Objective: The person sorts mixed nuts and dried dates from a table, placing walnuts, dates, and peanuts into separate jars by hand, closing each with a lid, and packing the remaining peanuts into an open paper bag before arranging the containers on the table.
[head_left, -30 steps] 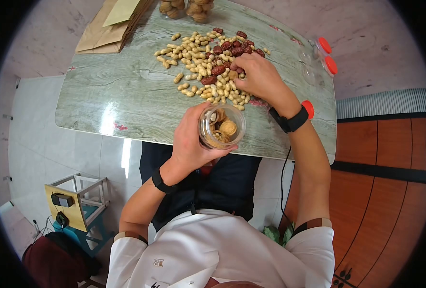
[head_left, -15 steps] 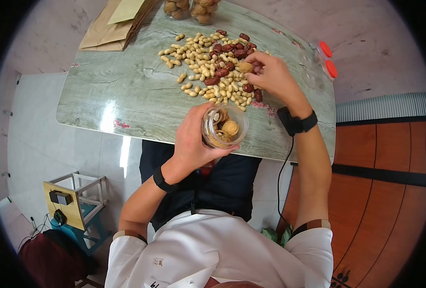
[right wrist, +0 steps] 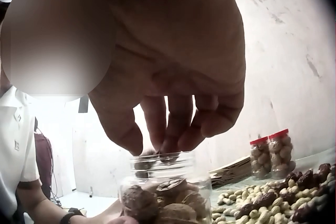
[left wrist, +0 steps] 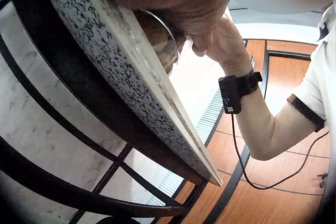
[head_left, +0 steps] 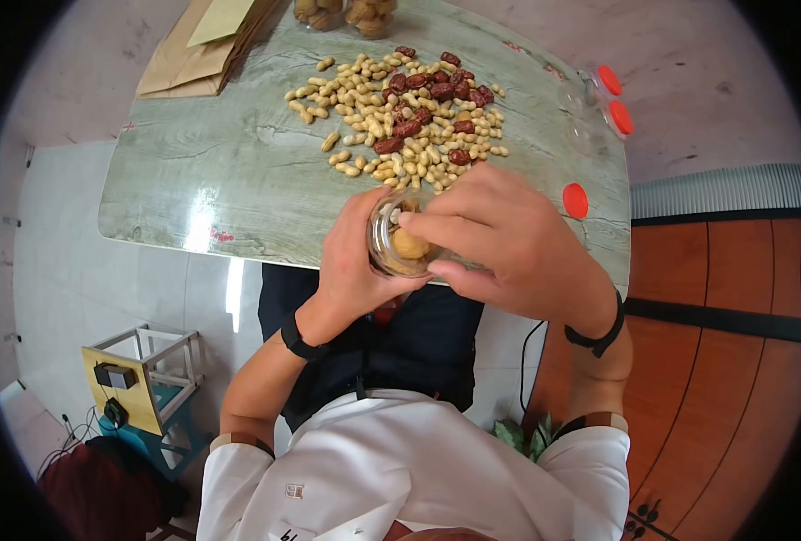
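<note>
My left hand (head_left: 351,248) grips a clear plastic jar (head_left: 378,245) near the table's front edge, its mouth tipped toward the head camera. Several walnuts (right wrist: 181,211) lie inside it. Over the mouth is my right hand (head_left: 508,239), thumb and fingers pointing down right at the rim. In the head view, a walnut (head_left: 409,243) shows between its index finger and thumb; whether they still pinch it, I cannot tell. Beyond the jar spreads a pile of peanuts (head_left: 364,99) mixed with red dates (head_left: 407,129). The left wrist view shows little of the jar past the hand.
Two walnut jars with red lids (right wrist: 281,153) stand at the back, near brown paper bags (head_left: 184,63). Clear jars with red lids (head_left: 620,117) are at the right edge. A loose-looking red lid (head_left: 575,200) is at the right. A cable (left wrist: 236,153) hangs from the right wristband.
My right hand picked a walnut out of the pile and came back to the jar mouth. Dates and peanuts at the pile's right side show again. The left hand kept its grip.
</note>
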A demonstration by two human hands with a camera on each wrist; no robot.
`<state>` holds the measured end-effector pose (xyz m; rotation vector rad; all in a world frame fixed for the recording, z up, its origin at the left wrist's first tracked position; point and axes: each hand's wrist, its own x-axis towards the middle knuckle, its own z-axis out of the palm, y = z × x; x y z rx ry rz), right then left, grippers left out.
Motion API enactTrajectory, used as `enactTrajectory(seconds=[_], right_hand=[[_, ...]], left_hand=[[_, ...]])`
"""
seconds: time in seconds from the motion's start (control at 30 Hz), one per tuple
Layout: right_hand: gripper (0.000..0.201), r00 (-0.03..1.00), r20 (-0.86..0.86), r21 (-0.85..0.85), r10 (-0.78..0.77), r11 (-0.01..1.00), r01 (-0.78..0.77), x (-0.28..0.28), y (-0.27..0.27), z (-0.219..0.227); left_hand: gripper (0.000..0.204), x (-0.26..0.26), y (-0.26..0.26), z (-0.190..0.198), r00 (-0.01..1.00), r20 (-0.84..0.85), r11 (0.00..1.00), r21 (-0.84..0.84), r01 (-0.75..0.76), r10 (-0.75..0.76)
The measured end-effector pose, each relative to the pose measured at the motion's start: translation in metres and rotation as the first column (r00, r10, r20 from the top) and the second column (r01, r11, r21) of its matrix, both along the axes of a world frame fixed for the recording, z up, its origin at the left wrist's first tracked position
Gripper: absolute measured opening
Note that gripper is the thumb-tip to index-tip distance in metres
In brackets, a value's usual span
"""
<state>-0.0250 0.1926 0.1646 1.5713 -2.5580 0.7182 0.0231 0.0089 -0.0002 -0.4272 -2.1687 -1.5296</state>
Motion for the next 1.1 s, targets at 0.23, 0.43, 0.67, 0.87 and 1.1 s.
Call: enactTrajectory(seconds=[0.23, 0.43, 0.67, 0.87, 1.1], right_hand=[[0.023, 0.872, 0.011, -0.111, -0.489, 0.866, 0.487, -0.056, 0.054, -0.022], [0.022, 0.861, -0.119, 0.032, -0.494, 0.865, 0.501, -0.097, 0.067, -0.075], [0.028, 0.895, -0.297, 0.299, -0.333, 0.858, 0.418, -0.136, 0.054, -0.101], [0.027, 0.889, -0.229, 0.271, -0.396, 0.851, 0.449, -0.136, 0.049, -0.1], [0.028, 0.868, -0.131, 0.282, -0.479, 0.821, 0.496, -0.138, 0.037, -0.103]], left_hand=[[0.104, 0.003, -0.001, -0.002, 0.999, -0.037, 0.997, -0.072, 0.02, -0.023], [0.102, 0.003, -0.001, -0.002, 0.999, -0.041, 0.999, -0.043, 0.015, -0.017], [0.103, 0.004, 0.0, -0.003, 1.0, -0.009, 0.999, -0.048, -0.004, 0.003], [0.104, 0.003, 0.0, -0.001, 1.0, -0.004, 0.999, -0.049, 0.0, 0.0], [0.102, 0.003, 0.0, 0.002, 1.0, -0.007, 0.998, -0.068, -0.014, 0.014]])
